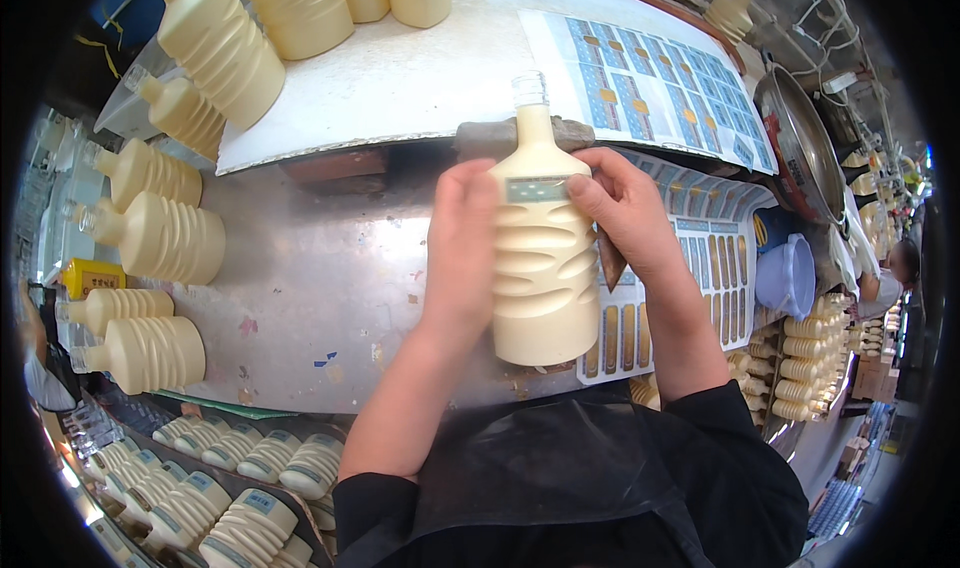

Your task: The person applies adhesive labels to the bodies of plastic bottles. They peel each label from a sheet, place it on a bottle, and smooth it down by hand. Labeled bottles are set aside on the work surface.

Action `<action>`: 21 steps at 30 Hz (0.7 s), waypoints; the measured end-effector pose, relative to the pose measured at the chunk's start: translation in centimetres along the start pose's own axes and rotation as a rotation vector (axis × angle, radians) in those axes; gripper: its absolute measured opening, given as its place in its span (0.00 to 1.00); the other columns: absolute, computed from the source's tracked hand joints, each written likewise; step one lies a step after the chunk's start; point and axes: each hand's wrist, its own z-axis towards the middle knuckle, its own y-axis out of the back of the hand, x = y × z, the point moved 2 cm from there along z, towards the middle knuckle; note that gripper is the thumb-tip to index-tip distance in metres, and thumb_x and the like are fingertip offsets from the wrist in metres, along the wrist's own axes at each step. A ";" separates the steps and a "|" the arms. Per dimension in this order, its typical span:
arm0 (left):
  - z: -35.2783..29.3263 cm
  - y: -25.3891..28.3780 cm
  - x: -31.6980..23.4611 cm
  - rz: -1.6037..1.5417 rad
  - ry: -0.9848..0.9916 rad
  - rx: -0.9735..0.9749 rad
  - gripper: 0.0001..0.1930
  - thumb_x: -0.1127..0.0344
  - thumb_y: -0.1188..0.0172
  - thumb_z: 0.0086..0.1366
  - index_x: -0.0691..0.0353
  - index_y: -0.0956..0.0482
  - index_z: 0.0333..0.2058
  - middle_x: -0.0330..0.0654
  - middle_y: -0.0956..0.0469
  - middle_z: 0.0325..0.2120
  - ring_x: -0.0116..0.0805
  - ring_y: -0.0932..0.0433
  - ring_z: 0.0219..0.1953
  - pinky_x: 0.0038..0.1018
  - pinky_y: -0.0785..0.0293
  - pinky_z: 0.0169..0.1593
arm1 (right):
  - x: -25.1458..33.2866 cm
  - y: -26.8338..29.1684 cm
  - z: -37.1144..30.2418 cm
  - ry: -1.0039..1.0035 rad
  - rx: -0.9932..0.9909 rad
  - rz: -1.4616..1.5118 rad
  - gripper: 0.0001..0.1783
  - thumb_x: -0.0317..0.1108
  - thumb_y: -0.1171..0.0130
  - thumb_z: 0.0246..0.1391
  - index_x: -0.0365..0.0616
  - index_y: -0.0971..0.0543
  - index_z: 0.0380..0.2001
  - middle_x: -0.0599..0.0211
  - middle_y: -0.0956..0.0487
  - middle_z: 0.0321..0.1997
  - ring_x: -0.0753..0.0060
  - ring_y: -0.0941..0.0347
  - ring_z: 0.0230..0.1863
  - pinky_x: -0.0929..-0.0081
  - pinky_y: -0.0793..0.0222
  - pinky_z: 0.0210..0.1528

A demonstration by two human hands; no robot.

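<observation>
A cream bottle (pixel 545 278) with wavy ridges and a clear glass neck is in front of me, its neck pointing away, close to a brownish block (pixel 490 140). A blue-green label (pixel 537 189) lies across its shoulder. My left hand (pixel 462 243), blurred, is closed against the bottle's left side. On the other side my right hand (pixel 625 203) grips the bottle, its thumb at the label's right end. A brown pointed flat piece (pixel 611 260) shows below the right palm; whether that hand holds it is hard to tell.
Label sheets (pixel 690 88) lie on the raised white board (pixel 400 78) and down the right side of the metal table (pixel 300 298). More cream bottles (pixel 165 238) line the left edge. Labelled bottles (pixel 250 523) fill a tray at lower left. A lavender bucket (pixel 787 276) sits at right.
</observation>
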 end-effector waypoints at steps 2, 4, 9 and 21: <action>0.0 -0.1 0.2 0.052 -0.021 -0.006 0.17 0.57 0.48 0.78 0.62 0.32 0.57 0.41 0.25 0.48 0.26 0.25 0.47 0.25 0.25 0.53 | 0.0 -0.1 0.1 -0.012 0.005 0.010 0.24 0.47 0.32 0.57 0.37 0.19 0.47 0.77 0.26 0.25 0.87 0.34 0.28 0.82 0.37 0.32; -0.1 -0.2 0.2 0.092 -0.042 -0.011 0.20 0.57 0.43 0.76 0.61 0.33 0.58 0.44 0.25 0.48 0.28 0.25 0.49 0.27 0.25 0.52 | 0.3 0.0 0.1 -0.036 0.033 -0.008 0.23 0.45 0.34 0.60 0.36 0.20 0.48 0.73 0.23 0.30 0.85 0.30 0.32 0.82 0.34 0.36; -0.1 -0.4 0.2 0.069 -0.029 -0.017 0.21 0.57 0.43 0.75 0.61 0.35 0.59 0.45 0.26 0.48 0.29 0.25 0.48 0.28 0.25 0.52 | 0.1 -0.1 0.0 -0.007 0.002 0.017 0.23 0.47 0.34 0.59 0.38 0.19 0.46 0.76 0.25 0.27 0.87 0.34 0.27 0.83 0.37 0.30; 0.7 -1.3 -0.2 0.354 -0.031 0.017 0.22 0.51 0.54 0.78 0.62 0.37 0.58 0.49 0.26 0.49 0.33 0.26 0.50 0.32 0.27 0.55 | 1.4 0.3 -0.3 -0.126 0.096 0.228 0.20 0.44 0.47 0.72 0.38 0.21 0.53 0.76 0.19 0.33 0.93 0.31 0.24 0.92 0.38 0.24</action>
